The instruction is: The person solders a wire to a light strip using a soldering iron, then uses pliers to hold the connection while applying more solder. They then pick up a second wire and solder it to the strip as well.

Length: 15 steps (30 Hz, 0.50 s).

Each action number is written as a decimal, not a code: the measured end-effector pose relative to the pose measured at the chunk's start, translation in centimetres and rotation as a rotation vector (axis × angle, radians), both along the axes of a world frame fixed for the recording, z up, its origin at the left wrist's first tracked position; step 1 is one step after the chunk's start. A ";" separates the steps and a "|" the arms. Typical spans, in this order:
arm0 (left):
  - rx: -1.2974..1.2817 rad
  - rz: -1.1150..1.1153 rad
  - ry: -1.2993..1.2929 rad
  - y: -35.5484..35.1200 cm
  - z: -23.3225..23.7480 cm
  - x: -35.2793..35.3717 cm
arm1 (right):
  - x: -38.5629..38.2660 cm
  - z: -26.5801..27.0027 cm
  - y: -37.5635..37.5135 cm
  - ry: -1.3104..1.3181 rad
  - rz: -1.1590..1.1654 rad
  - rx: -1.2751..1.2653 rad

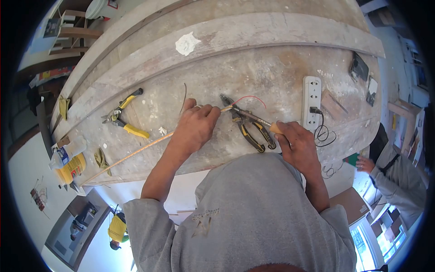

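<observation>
My left hand point(195, 127) is closed on a long, thin orange strip point(144, 148) that looks like an LED strip; its far end trails to the bench's left edge. Its near end pokes out past my fingers, where a thin red wire point(250, 96) curves away. In my right hand point(295, 144) is a soldering iron point(274, 128) with a wooden handle and metal shaft, its tip at the strip's end. Black-and-yellow pliers point(245, 128) lie beneath the shaft, handles towards me. A short dark wire point(184, 95) stands out beyond my left hand.
Yellow-handled cutters point(121, 114) lie left. A white power strip point(311, 95) with a plugged black cord point(322, 128) sits right, near a phone point(358, 67). Wooden boards point(253, 31) cross the bench's far side. A bottle point(68, 153) stands left; another person's hand point(365, 164) shows right.
</observation>
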State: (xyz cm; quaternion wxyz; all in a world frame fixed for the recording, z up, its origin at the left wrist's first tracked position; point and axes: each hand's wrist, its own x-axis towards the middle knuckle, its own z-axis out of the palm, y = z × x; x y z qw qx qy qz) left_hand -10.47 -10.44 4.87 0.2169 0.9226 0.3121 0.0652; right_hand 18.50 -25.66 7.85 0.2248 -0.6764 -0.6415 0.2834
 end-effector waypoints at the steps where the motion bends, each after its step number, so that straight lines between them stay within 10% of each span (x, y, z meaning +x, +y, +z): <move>1: 0.002 -0.002 0.005 0.0 0.0 0.0 | 0.0 0.0 0.0 0.000 -0.002 0.002; 15: 0.076 -0.042 0.024 -0.6 -0.3 -0.5 | 0.0 0.1 0.0 -0.028 0.025 -0.022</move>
